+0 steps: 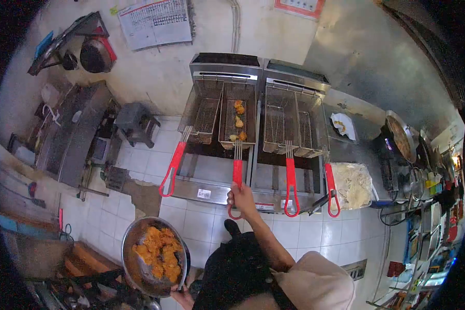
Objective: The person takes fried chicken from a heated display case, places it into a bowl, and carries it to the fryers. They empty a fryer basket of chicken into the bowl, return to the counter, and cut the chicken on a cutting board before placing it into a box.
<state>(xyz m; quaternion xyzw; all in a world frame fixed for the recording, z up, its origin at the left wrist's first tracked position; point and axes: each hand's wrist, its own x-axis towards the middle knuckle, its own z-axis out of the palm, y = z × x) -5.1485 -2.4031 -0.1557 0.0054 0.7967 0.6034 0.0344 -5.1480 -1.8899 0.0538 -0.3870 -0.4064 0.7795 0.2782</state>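
My right hand (241, 199) is wrapped around the red handle of a wire fryer basket (237, 116), the second from the left. Several fried golden pieces (239, 122) lie along that basket's bottom. Low on the left, my left hand (182, 297) grips the rim of a round metal bowl (130, 243), which is tilted toward me. Orange-brown fried pieces (160, 250) are heaped in the bowl. Only part of my left hand shows below the rim. Both hands are closed.
Other red-handled baskets (207, 108) hang in the double fryer (212, 190). Right of it sit a tray of pale flour-like coating (350, 186), a paper (343, 126) with crumbs and a wok (399, 137). A grey stool (134, 123) stands to the left by the wall.
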